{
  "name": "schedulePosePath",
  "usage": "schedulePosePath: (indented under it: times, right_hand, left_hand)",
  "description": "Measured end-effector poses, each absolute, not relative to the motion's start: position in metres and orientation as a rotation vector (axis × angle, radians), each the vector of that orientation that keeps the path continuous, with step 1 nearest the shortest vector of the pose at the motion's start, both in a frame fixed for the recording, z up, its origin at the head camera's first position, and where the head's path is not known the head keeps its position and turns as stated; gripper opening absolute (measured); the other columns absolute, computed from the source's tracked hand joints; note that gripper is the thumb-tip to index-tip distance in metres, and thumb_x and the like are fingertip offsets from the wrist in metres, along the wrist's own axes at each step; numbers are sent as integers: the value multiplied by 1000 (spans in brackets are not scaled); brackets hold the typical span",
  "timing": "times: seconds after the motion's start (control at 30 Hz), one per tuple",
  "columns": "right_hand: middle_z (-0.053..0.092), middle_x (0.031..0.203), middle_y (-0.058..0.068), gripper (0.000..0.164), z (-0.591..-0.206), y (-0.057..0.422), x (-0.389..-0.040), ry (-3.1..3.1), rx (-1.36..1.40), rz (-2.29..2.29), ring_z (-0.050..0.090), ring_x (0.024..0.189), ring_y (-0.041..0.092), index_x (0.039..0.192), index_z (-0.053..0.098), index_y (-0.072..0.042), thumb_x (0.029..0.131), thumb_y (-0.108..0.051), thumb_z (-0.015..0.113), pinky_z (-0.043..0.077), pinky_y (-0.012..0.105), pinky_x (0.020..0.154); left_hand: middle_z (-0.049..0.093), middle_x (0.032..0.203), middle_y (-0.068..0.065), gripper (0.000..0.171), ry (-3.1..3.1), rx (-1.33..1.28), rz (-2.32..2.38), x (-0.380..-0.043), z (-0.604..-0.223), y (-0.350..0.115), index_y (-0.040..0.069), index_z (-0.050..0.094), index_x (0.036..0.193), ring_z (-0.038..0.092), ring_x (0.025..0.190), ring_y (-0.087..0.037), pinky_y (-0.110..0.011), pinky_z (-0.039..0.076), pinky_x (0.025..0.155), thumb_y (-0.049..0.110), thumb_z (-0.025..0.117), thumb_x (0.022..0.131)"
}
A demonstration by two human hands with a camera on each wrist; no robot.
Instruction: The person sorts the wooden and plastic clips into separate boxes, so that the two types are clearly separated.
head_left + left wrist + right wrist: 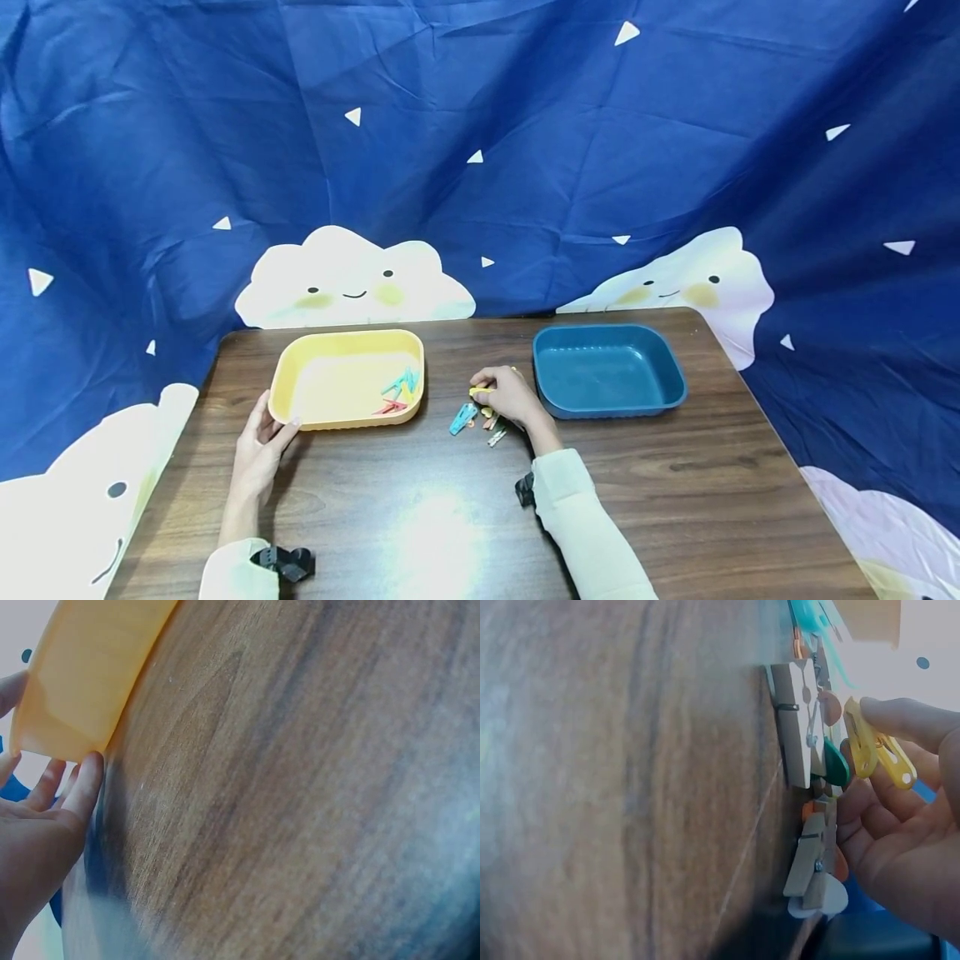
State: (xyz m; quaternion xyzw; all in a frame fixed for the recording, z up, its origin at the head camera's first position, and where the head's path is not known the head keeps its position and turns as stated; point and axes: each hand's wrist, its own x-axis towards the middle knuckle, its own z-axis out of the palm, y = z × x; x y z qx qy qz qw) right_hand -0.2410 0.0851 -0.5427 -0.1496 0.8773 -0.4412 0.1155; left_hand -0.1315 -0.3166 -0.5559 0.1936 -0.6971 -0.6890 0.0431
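Yellow plastic clothespin: is pinched by right hand's fingertips. Yellow rectangular plastic tray: corner is gripped by left hand, likely for steadiness.

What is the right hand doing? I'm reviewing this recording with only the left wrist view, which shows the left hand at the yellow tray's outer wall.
Observer: The right hand pinches a yellow clip between thumb and fingers.
Operator: My view doesn't show inside the yellow tray. What's in it?
Observer: Small clips, red, yellow and blue-green, gathered towards its right end.
Operator: Is there a second tray?
Observer: Yes, a blue tray stands on the table, to the right of the right hand.
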Motion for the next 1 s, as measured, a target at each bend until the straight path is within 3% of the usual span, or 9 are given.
schedulePosePath:
  times: [0.7, 1.0]
  right_hand:
    - [71, 102, 0, 22, -532, 72, -243, 2668, -472, -1266, 63, 93, 18, 113, 75, -8, 92, -13, 73, 52, 38, 82]
    - [70, 105, 3, 23, -522, 59, -243, 2667, -564, -1260, 64, 100, 22, 115, 74, -5, 92, -11, 72, 52, 41, 89]
  left_hand:
    - [20, 167, -12, 88, -2119, 611, -2136, -131, -554, -316, 21, 11, 165, 27, 149, -26, -8, 46, 89, 11, 68, 98]
    - [20, 166, -10, 88, -2140, 611, -2127, -132, -556, -318, 23, 10, 165, 27, 149, -26, -9, 46, 91, 9, 67, 99]
